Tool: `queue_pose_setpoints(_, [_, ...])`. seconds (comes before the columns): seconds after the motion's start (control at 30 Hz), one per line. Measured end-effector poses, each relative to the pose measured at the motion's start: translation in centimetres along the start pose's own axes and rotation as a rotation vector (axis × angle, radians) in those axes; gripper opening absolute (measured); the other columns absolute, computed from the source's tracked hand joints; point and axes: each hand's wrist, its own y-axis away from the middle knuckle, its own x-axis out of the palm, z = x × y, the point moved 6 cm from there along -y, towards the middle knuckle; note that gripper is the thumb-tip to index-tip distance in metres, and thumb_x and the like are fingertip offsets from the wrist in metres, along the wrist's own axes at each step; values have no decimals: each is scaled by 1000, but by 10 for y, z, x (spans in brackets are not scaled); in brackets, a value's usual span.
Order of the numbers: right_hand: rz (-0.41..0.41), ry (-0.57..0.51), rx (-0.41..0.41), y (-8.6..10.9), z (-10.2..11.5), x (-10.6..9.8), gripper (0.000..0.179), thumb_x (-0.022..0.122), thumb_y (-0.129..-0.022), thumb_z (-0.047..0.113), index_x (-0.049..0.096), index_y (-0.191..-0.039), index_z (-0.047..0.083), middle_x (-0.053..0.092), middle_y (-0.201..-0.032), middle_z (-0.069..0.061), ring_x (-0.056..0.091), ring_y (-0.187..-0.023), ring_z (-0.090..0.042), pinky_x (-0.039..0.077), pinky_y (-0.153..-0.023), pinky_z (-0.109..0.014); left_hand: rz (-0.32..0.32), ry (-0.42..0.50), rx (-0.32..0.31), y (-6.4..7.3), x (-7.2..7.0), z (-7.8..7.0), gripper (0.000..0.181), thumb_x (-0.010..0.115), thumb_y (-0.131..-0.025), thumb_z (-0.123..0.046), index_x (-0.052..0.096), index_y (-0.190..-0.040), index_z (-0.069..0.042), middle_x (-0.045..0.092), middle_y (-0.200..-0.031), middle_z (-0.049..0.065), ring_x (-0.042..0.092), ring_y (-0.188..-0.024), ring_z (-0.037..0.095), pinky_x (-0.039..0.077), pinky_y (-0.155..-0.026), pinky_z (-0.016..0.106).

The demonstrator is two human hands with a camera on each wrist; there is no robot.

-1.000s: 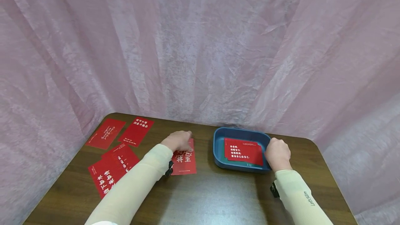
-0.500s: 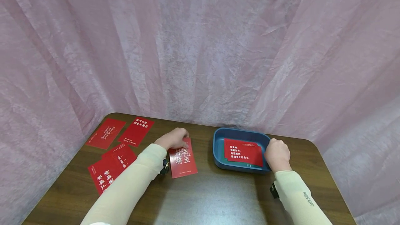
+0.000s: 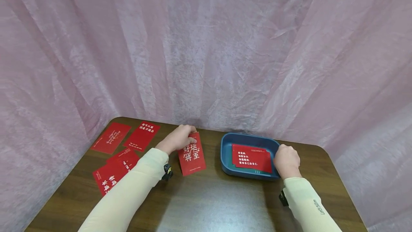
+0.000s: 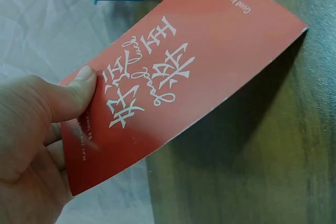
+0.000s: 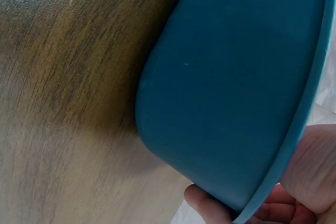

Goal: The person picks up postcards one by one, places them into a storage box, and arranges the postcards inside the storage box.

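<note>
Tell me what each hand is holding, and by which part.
Left hand: a red card, pinched at one short end. Right hand: the blue bin, gripped by its right-end rim.

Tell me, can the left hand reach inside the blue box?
Probably yes: the left hand, pinching a red card, is near the blue box, nothing seems to stand between them, and its top is open.

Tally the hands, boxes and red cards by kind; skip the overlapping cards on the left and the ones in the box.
Hands: 2 (left hand, right hand)
Boxes: 1 (blue box)
Red cards: 3 (held card, leftmost card, card just right of it)
Total: 6
</note>
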Motion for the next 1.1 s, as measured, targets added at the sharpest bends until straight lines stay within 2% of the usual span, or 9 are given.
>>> queue_pose_setpoints(0.13, [14,7,6,0,-1,1,34,67,-77,13,60,-99,-11,64,-85,-30,59,-60,-34,49,-44,-47,-81,-102,-14,3,-11,-5,23,74,-80,-28,66,-101,-21,65,-87,-6,56,-72,9,46,-64,27])
queue_pose_setpoints(0.27, [11,24,0,-1,-2,1,37,69,-76,15,59,-99,-12,64,-84,-30,59,-61,-34,49,-44,-47,-119,-171,-29,6,-20,-8,27,76,-77,-35,67,-100,-24,67,-93,-6,57,-77,10,47,-67,30])
queue_pose_setpoints(0.47, [1,25,-9,0,-1,-1,32,65,-78,14,59,-96,-12,63,-84,-31,60,-62,-37,48,-42,-46,-144,-163,-31,10,-33,-13,29,80,-71,-35,68,-95,-24,67,-93,-5,59,-80,12,48,-67,33])
queue_pose_setpoints(0.7, [-9,18,-12,0,0,-1,28,61,-79,11,60,-96,-12,63,-84,-31,61,-63,-39,48,-43,-47,-156,-194,3,15,-45,-22,34,85,-65,-33,69,-92,-20,67,-87,-4,58,-76,13,48,-66,32])
queue_pose_setpoints(0.93, [-7,12,-20,2,0,-3,24,55,-82,7,60,-95,-12,63,-87,-34,62,-67,-42,48,-44,-49,-148,-198,5,17,-54,-30,36,85,-65,-32,68,-93,-17,65,-88,-3,56,-82,17,48,-70,34])
queue_pose_setpoints(1.1, [-9,-4,-26,2,0,-4,23,53,-83,6,61,-94,-12,62,-87,-34,62,-70,-44,49,-47,-50,-188,-198,16,17,-64,-35,34,84,-68,-29,67,-94,-15,67,-90,-1,59,-82,17,49,-73,35])
